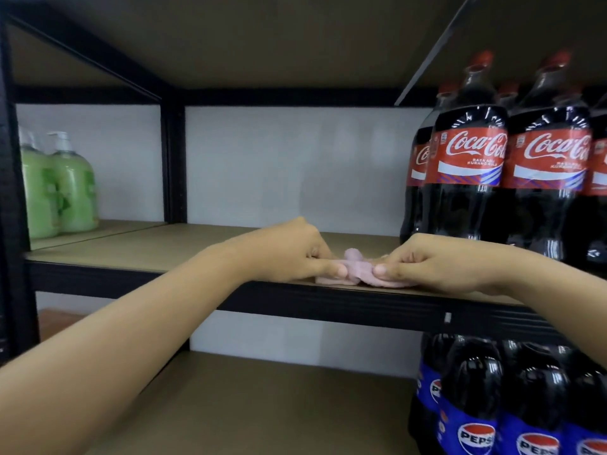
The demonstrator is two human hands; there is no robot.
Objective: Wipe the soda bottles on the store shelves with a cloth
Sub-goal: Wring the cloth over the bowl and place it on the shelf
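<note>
The Coca-Cola bottles [466,178] are standing just right of my grip on the shelf [164,244], not yet wiped. My left hand [289,251] and right hand [427,264] are both pinching the pink cloth [358,272] between them, seemingly folding it. Next I'm likely needing to lift it to the nearest bottle.

1 head-worn view, close in, faces forward and slightly down into the shelf [328,292] at about its middle board's height, with both forearms reaching in from below.

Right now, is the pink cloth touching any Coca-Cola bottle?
No, the crumpled pink cloth lies on the brown shelf board, apart from the bottles.
</note>
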